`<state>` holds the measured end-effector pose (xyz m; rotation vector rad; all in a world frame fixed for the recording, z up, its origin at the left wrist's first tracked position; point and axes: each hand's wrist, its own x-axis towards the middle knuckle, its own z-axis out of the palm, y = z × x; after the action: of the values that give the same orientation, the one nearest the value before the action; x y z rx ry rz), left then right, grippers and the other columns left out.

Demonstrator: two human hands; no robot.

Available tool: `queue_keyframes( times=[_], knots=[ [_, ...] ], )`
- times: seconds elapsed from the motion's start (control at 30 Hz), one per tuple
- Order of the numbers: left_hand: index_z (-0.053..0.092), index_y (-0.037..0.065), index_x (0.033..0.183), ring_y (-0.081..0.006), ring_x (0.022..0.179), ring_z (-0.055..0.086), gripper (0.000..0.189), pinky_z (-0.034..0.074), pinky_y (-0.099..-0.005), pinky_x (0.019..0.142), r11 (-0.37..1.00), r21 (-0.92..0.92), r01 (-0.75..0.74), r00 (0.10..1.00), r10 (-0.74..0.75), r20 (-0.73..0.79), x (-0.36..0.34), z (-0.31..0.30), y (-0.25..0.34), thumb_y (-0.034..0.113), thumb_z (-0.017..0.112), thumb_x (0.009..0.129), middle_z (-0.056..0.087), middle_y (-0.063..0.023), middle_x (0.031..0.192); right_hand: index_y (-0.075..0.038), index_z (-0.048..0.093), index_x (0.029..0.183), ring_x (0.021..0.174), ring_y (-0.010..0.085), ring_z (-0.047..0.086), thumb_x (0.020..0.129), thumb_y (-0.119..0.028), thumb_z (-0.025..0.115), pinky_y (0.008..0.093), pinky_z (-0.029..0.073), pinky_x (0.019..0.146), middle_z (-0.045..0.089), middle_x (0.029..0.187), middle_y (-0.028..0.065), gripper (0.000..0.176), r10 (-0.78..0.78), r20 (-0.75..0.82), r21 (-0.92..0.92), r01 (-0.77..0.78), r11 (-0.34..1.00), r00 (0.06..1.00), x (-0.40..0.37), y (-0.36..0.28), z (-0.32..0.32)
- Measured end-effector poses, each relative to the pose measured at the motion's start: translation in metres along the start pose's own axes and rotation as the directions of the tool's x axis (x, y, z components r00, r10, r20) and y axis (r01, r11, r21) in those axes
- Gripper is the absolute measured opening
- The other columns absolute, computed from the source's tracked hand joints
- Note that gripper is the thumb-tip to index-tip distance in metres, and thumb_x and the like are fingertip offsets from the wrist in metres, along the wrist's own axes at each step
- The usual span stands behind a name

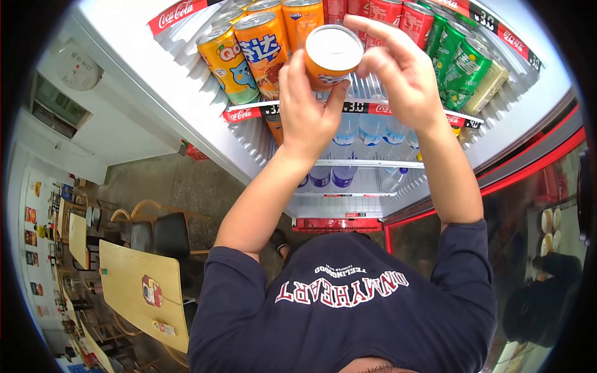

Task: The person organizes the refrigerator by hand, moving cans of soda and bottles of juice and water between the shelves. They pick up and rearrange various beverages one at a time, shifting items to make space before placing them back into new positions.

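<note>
My left hand [309,112] is closed around an orange soda can [326,76], its silver lid tipped toward me in front of the top shelf. At the can's right side is my right hand [404,71], open, with its forefinger stretched out near the lid and its thumb side by the rim. Behind them on the shelf stand orange Fanta cans [261,53], with a yellow Qoo can [227,65] on their left. Red cola cans [416,23] are partly hidden behind my right hand, and green cans [463,69] stand right of it.
A price rail [249,114] edges the top shelf. Clear bottles [371,130] fill the shelf beneath, with purple-labelled bottles [343,176] lower down. The red-framed fridge door [528,165] stands open at right. Wooden tables [124,267] and chairs [171,235] are at left.
</note>
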<state>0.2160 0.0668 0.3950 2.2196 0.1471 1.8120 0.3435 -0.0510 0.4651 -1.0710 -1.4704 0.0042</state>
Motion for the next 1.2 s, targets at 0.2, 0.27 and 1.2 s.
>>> queue_keyframes(
  times=[0.2,0.27,1.2],
  knots=[
    [0.022,-0.008,0.157,-0.0459,0.129,0.045,0.095,0.037,-0.0505,0.110,0.999,0.040,-0.020,0.989,0.026,-0.143,-0.016,0.010,-0.008,0.025,0.080,0.089,0.039,-0.0318,0.143,-0.002,0.058,0.139,0.105,0.0252,0.070,0.099,-0.017,0.054,0.0361,0.055,0.094,0.068,0.126,0.0162,0.043,0.135,-0.037,-0.655,-0.126,0.745,0.990,0.064,0.073,-0.005],
    [0.020,-0.008,0.157,-0.0463,0.130,0.045,0.096,0.036,-0.0512,0.110,0.998,0.066,-0.020,0.985,0.031,-0.172,-0.016,0.013,-0.006,0.026,0.079,0.090,0.038,-0.0324,0.144,-0.002,0.059,0.135,0.107,0.0355,0.069,0.095,-0.014,0.056,0.0428,0.055,0.096,0.067,0.126,0.0216,0.042,-0.135,0.076,-0.869,0.132,0.477,0.988,0.087,0.118,-0.007],
    [0.039,0.012,0.153,-0.0399,0.111,0.051,0.092,0.037,-0.0513,0.097,0.913,0.398,-0.089,0.989,0.129,-0.075,0.032,-0.004,-0.001,0.020,0.083,0.072,0.052,-0.0222,0.135,0.001,0.071,0.102,0.090,0.0318,0.074,0.088,-0.012,0.064,0.0398,0.063,0.074,0.072,0.100,0.0195,0.020,0.115,-0.075,-0.967,-0.100,0.233,0.991,0.119,0.104,0.028]
  ],
)
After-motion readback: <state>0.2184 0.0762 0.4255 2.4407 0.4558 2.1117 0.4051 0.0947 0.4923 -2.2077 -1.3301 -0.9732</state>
